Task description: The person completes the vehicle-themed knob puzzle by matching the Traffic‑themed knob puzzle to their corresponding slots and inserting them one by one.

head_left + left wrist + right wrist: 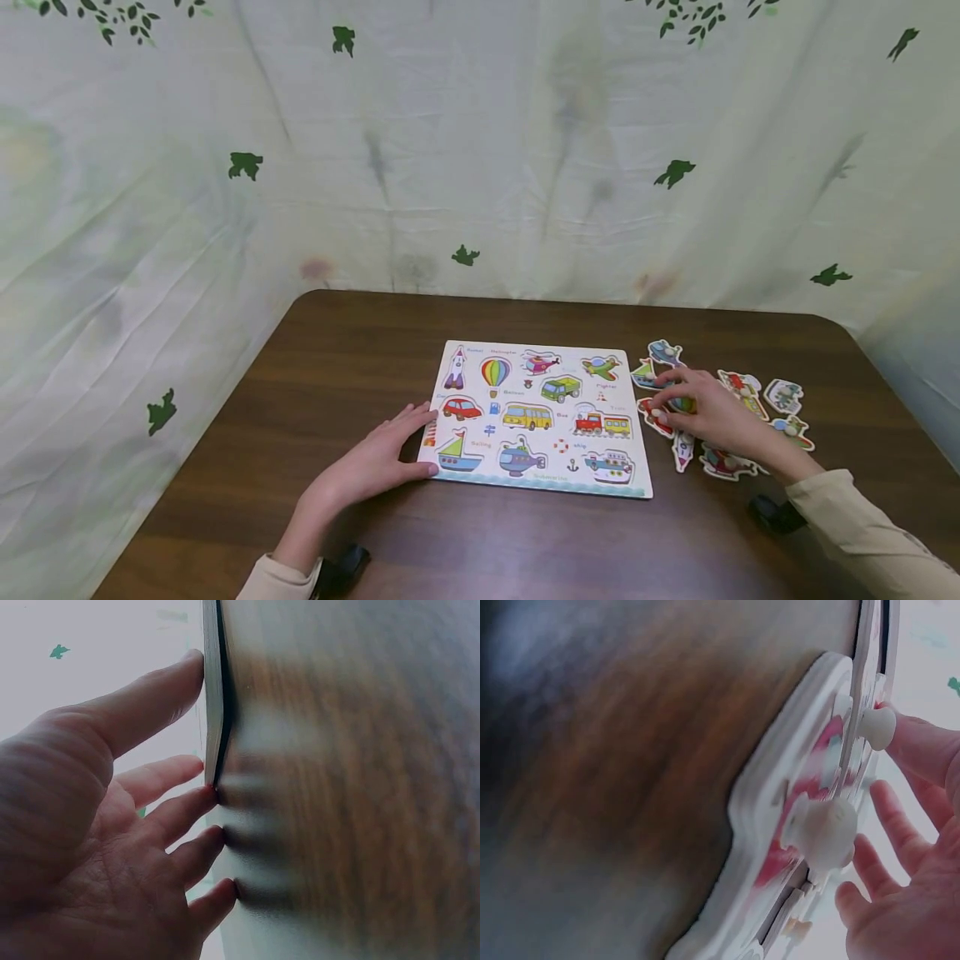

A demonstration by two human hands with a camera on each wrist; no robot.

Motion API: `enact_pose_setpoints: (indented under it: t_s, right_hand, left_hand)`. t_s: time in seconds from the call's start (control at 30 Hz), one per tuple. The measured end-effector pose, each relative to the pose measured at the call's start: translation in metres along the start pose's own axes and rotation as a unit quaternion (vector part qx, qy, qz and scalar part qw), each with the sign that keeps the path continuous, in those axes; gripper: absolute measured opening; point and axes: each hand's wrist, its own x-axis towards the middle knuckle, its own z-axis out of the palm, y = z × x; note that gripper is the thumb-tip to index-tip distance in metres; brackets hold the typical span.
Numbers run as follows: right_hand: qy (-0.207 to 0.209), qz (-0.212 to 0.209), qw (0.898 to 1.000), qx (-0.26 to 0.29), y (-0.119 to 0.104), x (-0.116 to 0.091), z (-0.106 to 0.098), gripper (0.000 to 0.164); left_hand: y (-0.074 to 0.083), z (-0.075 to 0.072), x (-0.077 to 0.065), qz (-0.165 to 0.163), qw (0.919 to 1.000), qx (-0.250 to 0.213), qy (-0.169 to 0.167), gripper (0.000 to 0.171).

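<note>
A white puzzle board (551,490) printed with vehicles lies on the table. At its left edge rests my left hand (382,450), fingers spread, with the thumb and fingertips against the side; the left wrist view shows the board's edge (214,712) by the thumb. My right hand (712,412) hovers over loose knobbed pieces right of the board. Its thumb and index finger are near a red car piece (655,418), with a gap between them. In the right wrist view the thumb is beside a white knob (877,727), and the other fingers are loosely extended.
Around the right hand lie a sailboat piece (642,373), a submarine piece (664,352), a rocket piece (682,452), a ship piece (783,396) and several others. A brown table (360,350) bears everything, with a leaf-patterned cloth (480,150) hanging behind.
</note>
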Motion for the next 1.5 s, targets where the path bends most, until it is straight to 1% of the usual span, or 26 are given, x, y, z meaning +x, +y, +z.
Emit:
enact_pose_setpoints:
  t_s: [0.1,0.2,0.33,0.5,0.63,0.8,0.9,1.03,1.17,1.33,1.5]
  right_hand:
    - [0.011,-0.009,1.0,-0.008,0.0,-0.002,0.0,0.016]
    - [0.018,-0.009,1.0,-0.007,0.0,-0.005,-0.001,0.017]
    - [0.016,0.001,1.0,0.0,-0.002,-0.008,-0.004,0.017]
    - [0.016,0.003,1.0,0.002,-0.006,-0.01,-0.008,0.016]
    - [0.024,0.0,1.0,0.008,-0.01,-0.01,-0.008,0.019]
    - [0.028,-0.001,0.999,0.021,-0.018,-0.008,-0.006,0.017]
    - [0.029,-0.011,0.999,0.035,-0.023,-0.005,-0.003,0.015]
    - [0.036,-0.046,0.997,0.047,-0.027,0.002,0.001,0.018]
    - [0.04,-0.08,0.995,0.04,-0.032,0.009,0.005,0.021]
    - [0.024,-0.081,0.996,0.042,-0.039,0.02,0.008,0.024]
    - [0.002,-0.081,0.995,0.066,-0.048,0.034,0.011,0.022]
  left_hand:
    - [0.0,0.0,0.0,-0.001,1.0,0.0,-0.001,0.075]
    - [-0.001,0.0,0.0,-0.001,1.0,-0.001,-0.002,0.075]
    - [-0.002,0.0,0.0,0.0,1.0,0.001,0.0,0.075]
    - [-0.002,0.0,0.0,-0.002,1.0,0.0,-0.001,0.076]
    - [-0.001,-0.001,-0.001,-0.003,1.0,-0.003,0.0,0.075]
    - [-0.001,0.0,-0.001,0.001,1.0,-0.001,0.0,0.074]
    - [-0.001,0.0,0.0,0.003,1.0,-0.001,-0.001,0.074]
    - [-0.002,0.0,0.0,0.003,1.0,0.0,-0.002,0.074]
    - [-0.002,0.0,0.0,0.002,1.0,0.004,-0.004,0.075]
    - [-0.001,-0.001,-0.001,0.001,1.0,0.006,-0.005,0.075]
    - [0.0,-0.001,-0.001,0.002,1.0,0.004,-0.004,0.074]
